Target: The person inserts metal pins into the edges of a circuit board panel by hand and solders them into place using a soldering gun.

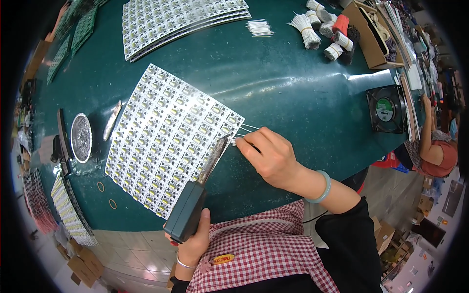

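Observation:
My left hand [196,240] is wrapped round the dark grip of a soldering gun [185,211]. Its long, crusted metal bit slants up over the right edge of a white circuit board panel [163,132] covered with rows of small yellowish parts. The bit's end lies close to the panel's right corner. There, my right hand [271,156] is closed in a pinch on thin white wires [250,127], whose ends reach the panel's edge. Whether those ends touch the bit is too small to tell.
Stacked panels [181,24] lie at the back, beside loose white wires [259,28] and wire bundles [307,31]. A black fan [386,108] and a cardboard box [364,34] stand right. A silvery bowl [81,138] sits left. Another person [434,146] is at far right.

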The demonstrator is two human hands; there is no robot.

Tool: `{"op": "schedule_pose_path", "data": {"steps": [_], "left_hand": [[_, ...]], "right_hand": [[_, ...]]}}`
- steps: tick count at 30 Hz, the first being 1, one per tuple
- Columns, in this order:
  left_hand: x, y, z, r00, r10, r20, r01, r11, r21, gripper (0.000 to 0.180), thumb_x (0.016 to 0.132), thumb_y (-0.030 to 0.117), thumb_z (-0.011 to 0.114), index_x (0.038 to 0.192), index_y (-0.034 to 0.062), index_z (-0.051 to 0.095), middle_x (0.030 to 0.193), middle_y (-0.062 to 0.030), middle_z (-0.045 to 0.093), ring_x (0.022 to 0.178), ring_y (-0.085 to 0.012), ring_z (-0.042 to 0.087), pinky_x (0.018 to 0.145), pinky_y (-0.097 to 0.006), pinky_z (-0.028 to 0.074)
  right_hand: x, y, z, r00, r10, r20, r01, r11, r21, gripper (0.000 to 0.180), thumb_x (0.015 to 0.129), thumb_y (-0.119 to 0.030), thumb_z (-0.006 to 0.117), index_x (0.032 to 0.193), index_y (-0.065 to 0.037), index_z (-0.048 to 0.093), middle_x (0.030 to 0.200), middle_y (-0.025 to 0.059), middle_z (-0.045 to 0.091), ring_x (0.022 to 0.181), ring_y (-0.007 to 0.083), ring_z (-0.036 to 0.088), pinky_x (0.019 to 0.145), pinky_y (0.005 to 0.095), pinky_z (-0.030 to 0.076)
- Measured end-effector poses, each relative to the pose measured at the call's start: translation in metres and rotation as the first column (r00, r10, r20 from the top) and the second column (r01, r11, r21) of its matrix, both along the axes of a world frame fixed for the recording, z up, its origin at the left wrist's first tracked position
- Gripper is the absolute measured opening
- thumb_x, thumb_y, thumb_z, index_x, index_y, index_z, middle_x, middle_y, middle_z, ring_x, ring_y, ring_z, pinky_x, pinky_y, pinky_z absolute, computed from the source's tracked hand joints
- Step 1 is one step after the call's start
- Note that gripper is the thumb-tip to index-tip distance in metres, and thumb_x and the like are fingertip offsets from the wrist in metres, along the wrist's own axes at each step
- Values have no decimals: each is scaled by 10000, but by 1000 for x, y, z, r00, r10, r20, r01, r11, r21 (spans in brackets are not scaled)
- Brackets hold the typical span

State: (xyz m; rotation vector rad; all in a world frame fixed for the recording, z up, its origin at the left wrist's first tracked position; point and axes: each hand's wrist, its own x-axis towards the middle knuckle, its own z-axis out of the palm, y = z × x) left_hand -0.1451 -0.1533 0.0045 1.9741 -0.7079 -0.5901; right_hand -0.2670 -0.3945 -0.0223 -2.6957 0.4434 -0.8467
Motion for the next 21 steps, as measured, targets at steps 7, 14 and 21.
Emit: {"op": "schedule_pose_path", "data": {"steps": [7,14,21], "left_hand": [[1,-9,7,998,11,-56,-11,1000,-3,346,810,-31,763,1137,-18,651,977,-66,681,730,-95,607,607,-226,497],[5,-10,6,994,-34,106,39,998,-39,385,788,-6,792,1145,-22,648,984,-75,687,771,-119,635,635,-243,524],[4,-17,10,997,25,-78,-26,1000,-6,376,793,8,794,1140,-22,653,988,-75,691,772,-122,640,662,-248,530]], "right_hand": [[-4,1,3,1000,-6,-22,6,1000,20,277,695,-22,677,967,24,676,842,81,607,706,203,600,557,289,495],[-16,-2,22,999,-39,22,38,999,32,226,717,-45,679,938,2,660,838,60,587,748,199,586,566,298,449],[-6,-13,1,999,3,44,-2,1000,-21,215,711,-41,671,922,-1,656,789,48,576,737,190,574,563,293,422]]}}
